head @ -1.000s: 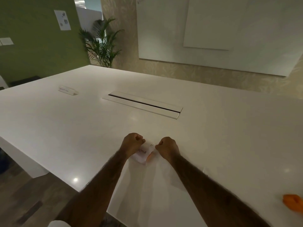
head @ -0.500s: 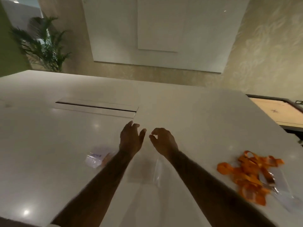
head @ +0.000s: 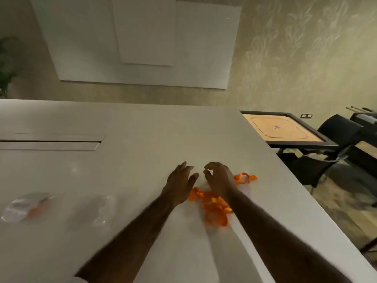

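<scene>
Your curled right hand point(head: 219, 180) hides some straps point(head: 214, 205); I cannot tell if it holds any. Your left hand point(head: 179, 184) spreads wide, empty. A blurry bag point(head: 22, 207) holds something orange.

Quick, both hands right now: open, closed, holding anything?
Left hand: open, holding nothing.
Right hand: fingers curled over the orange lanyards; grip cannot be told.

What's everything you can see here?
table: 1, white, foreground
cable hatch: 1, grey, in tabletop, left
lanyards: one tangled pile, orange, on table under hands
clear pouches: 2, see-through, blurred, table left
whiteboard: 1, white, back wall
carrom board: 1, tan, black-framed, right of table
chair: 1, black, far right
plant: 1, green, left edge
left hand: 1, fingers straight, above pile
right hand: 1, fingers curled, above pile
</scene>
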A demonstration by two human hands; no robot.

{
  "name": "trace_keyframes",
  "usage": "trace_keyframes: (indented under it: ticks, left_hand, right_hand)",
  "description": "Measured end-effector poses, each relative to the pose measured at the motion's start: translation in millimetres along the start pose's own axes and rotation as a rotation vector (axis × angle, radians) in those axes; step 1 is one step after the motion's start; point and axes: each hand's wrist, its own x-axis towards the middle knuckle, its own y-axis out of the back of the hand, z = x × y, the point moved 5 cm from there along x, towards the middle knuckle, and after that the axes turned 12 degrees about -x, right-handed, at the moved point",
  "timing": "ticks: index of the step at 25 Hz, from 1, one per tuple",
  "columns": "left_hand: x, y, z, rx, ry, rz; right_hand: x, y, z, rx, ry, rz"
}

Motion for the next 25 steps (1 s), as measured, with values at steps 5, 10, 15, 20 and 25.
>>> trace_keyframes:
  ticks: [5,10,15,20,25]
  left_hand:
    - [-7,-63,68,0.023,-0.141,-0.032]
    - [-24,-82,101,0.073,-0.220,0.016]
    - [-26,-75,110,0.076,-0.286,0.043]
    - [-28,-76,118,0.101,-0.325,0.001]
    - [-25,-81,116,0.121,-0.274,-0.003]
  right_hand:
    - [-10,34,87,0.005,0.010,-0.005]
    - [-29,47,123,-0.046,0.206,-0.201]
    - [-59,58,106,-0.083,0.527,-0.315]
    - [-67,48,101,-0.265,0.481,-0.445]
    - [-65,42,97,-0.401,0.488,-0.400]
